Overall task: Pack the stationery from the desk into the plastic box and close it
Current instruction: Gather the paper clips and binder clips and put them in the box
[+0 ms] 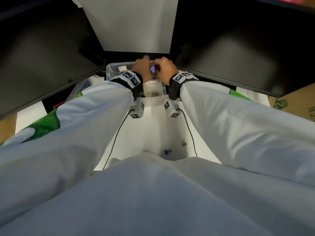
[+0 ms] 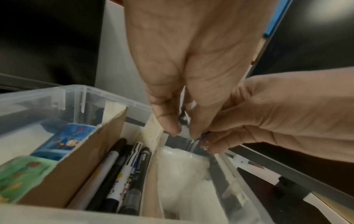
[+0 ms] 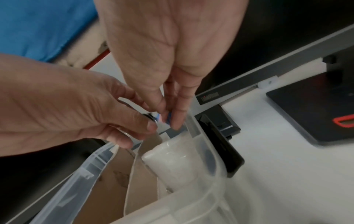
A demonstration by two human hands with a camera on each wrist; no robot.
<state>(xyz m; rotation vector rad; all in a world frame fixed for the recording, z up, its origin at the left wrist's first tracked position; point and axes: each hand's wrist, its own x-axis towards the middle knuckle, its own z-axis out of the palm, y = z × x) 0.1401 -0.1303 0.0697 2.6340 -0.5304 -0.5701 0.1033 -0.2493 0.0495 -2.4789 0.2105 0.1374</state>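
The clear plastic box stands open at the far middle of the white desk. Both hands meet above its far right corner. My left hand and my right hand both pinch a small blue item with a metal part; what it is I cannot tell. Below them a white roll lies in the right compartment. Cardboard dividers split the box. Several markers fill the middle slot, and a blue packet and a green one lie on the left.
A yellow binder clip and a blue binder clip lie on the desk near my body. Dark monitors flank the box, with a black monitor stand to its right. Cables trail from both wrists.
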